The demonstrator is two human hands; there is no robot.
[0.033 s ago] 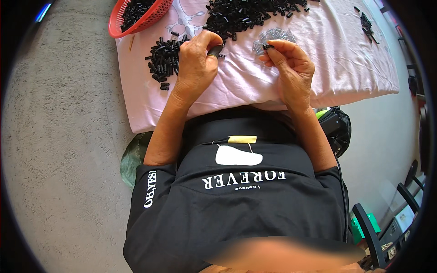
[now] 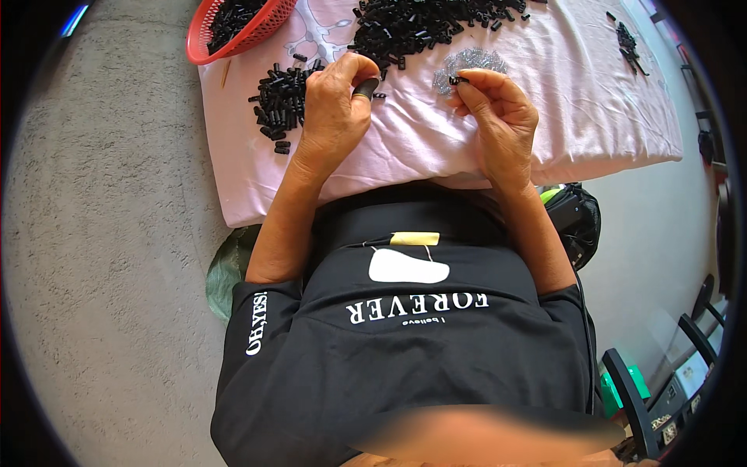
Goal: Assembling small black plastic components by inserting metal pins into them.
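Note:
Over the pink cloth, my left hand (image 2: pixel 336 105) is closed, its index finger curled toward a thumb that wears a black cover (image 2: pixel 366 87). Whatever lies between those fingertips is hidden. A small black plastic piece (image 2: pixel 380 96) shows just beside the thumb. My right hand (image 2: pixel 498 117) pinches another small black plastic part (image 2: pixel 457 80) between thumb and index finger. Right behind it lies a pile of tiny clear, silvery pieces (image 2: pixel 481 59). Short black cylindrical parts (image 2: pixel 276 101) are heaped to the left of my left hand.
A larger heap of black parts (image 2: pixel 420 29) covers the table's far middle. At the far left stands a red plastic basket (image 2: pixel 261 33) with more black pieces. A small black cluster (image 2: pixel 628 50) lies far right on the pink cloth (image 2: pixel 599 117). A black bag (image 2: pixel 577 222) is below the table edge.

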